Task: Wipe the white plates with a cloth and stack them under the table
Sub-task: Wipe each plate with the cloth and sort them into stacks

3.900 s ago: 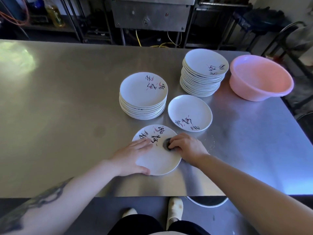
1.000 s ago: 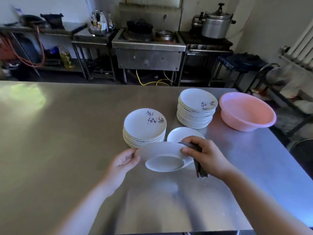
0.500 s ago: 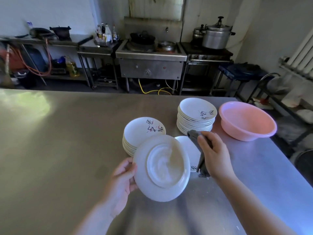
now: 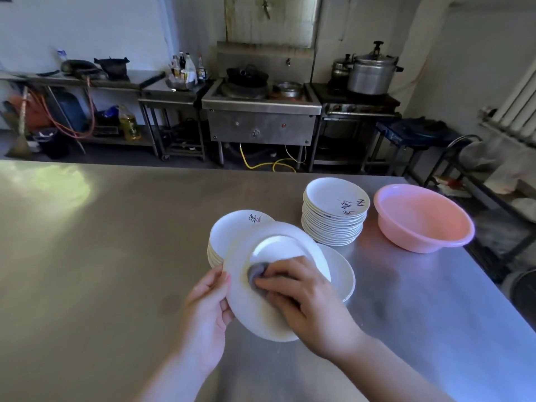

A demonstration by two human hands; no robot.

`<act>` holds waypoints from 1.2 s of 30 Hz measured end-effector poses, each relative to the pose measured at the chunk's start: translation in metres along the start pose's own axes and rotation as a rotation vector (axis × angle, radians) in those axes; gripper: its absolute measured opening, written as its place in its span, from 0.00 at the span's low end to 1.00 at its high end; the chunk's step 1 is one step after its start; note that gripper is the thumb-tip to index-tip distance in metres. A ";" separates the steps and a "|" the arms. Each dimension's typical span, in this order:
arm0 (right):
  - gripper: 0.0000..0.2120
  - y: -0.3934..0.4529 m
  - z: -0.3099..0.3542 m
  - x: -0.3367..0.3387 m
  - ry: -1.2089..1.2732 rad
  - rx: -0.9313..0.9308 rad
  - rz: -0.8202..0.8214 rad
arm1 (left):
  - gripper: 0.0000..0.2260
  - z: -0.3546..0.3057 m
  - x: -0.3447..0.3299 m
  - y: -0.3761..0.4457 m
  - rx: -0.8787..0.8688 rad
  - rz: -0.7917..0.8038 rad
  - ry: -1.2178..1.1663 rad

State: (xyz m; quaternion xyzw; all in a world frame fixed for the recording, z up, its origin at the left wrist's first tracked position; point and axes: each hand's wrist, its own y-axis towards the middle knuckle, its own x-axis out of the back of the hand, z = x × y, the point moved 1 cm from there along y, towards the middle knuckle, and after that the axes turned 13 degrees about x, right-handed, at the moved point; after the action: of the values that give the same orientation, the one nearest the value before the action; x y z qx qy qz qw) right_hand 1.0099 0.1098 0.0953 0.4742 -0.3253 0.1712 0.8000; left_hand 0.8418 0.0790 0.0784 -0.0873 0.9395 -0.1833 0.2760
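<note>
A person is standing at a steel worktop (image 4: 101, 256), the left hand (image 4: 207, 303) gripping the rim of a white plate (image 4: 252, 309) that is now tilted underside-up above the worktop. The right hand (image 4: 301, 297), its fingers (image 4: 275, 282) curled around a grey cloth (image 4: 256, 272), has just come onto the base, which it was beside half a second ago. With the back now being wiped, this plate is probably nearing stacking, while two piles (image 4: 333, 224) and a single plate (image 4: 342, 277) are waiting behind.
</note>
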 end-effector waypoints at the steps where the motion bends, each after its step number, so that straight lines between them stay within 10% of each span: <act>1: 0.11 -0.005 -0.001 0.006 0.018 0.040 0.039 | 0.15 -0.003 0.001 0.000 -0.001 -0.013 -0.008; 9: 0.10 0.005 -0.018 0.019 -0.209 -0.150 -0.278 | 0.19 -0.013 -0.005 -0.005 -0.042 -0.018 0.079; 17: 0.16 0.024 -0.020 0.051 0.071 -0.388 -0.412 | 0.11 -0.018 0.002 -0.010 -0.083 -0.055 0.212; 28: 0.07 0.045 0.006 0.011 -0.122 0.047 -0.143 | 0.08 -0.016 -0.014 -0.020 -0.207 0.002 0.308; 33: 0.06 0.040 -0.013 0.025 -0.157 -0.227 -0.335 | 0.13 -0.016 -0.010 -0.022 -0.210 0.048 0.320; 36: 0.06 0.037 0.005 0.010 -0.173 -0.042 -0.234 | 0.15 -0.014 -0.008 -0.021 -0.185 0.069 0.326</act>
State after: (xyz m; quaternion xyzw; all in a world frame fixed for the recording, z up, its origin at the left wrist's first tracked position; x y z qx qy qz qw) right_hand 0.9938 0.1228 0.1276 0.5049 -0.3389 0.0287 0.7933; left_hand 0.8423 0.0663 0.1010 -0.0494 0.9871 -0.0981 0.1169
